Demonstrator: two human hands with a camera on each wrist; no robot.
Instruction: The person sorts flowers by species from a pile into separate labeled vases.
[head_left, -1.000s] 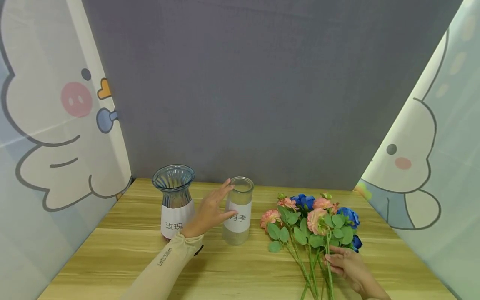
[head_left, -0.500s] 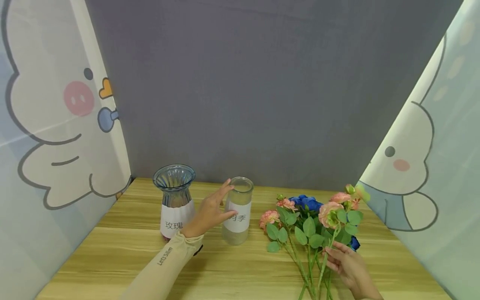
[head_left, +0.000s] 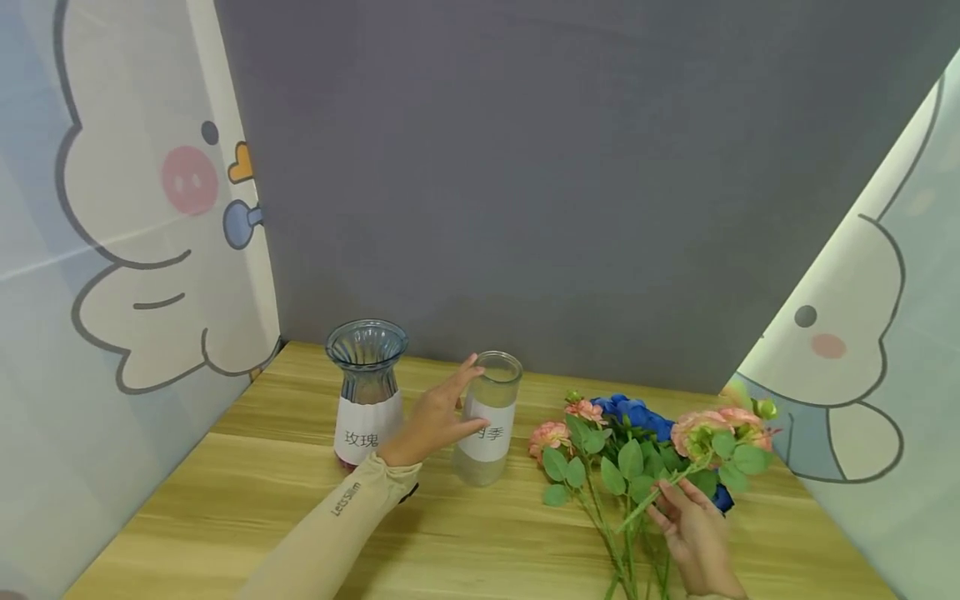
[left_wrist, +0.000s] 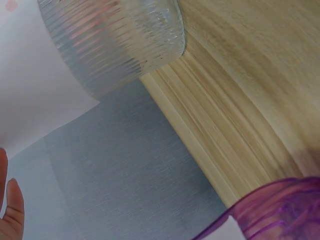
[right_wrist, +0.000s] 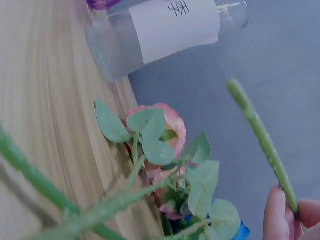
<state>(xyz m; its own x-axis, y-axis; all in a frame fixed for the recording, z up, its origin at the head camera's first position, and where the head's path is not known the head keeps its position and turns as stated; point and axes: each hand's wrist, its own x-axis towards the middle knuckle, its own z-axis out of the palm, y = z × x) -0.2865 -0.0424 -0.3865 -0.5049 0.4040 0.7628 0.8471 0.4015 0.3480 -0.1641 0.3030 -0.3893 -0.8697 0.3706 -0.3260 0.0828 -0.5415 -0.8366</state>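
Note:
My left hand [head_left: 427,425] is at the left side of a clear glass vase [head_left: 480,473] with a white paper label. Its index finger reaches the rim, and its thumb lies in front of the label. In the left wrist view, fingertips [left_wrist: 15,202] show beside the vase's label [left_wrist: 35,85]. My right hand [head_left: 696,533] pinches the green stem of a pink flower [head_left: 699,429], raised and tilted so the blossoms lean right. The cut end of that stem [right_wrist: 262,140] points toward the glass vase [right_wrist: 120,47] in the right wrist view.
A blue flared glass vase [head_left: 367,373], also labelled, stands left of the clear one; its base [left_wrist: 280,210] looks purple. More pink flowers [head_left: 550,437] and blue flowers [head_left: 633,414] lie on the wooden table [head_left: 450,550]. A grey cloth [head_left: 510,200] hangs behind.
My right hand has drawn the pink flower away from the bunch, tipping its blossoms right and its stem end up and left. My left hand stays by the clear vase. The head view has shifted slightly.

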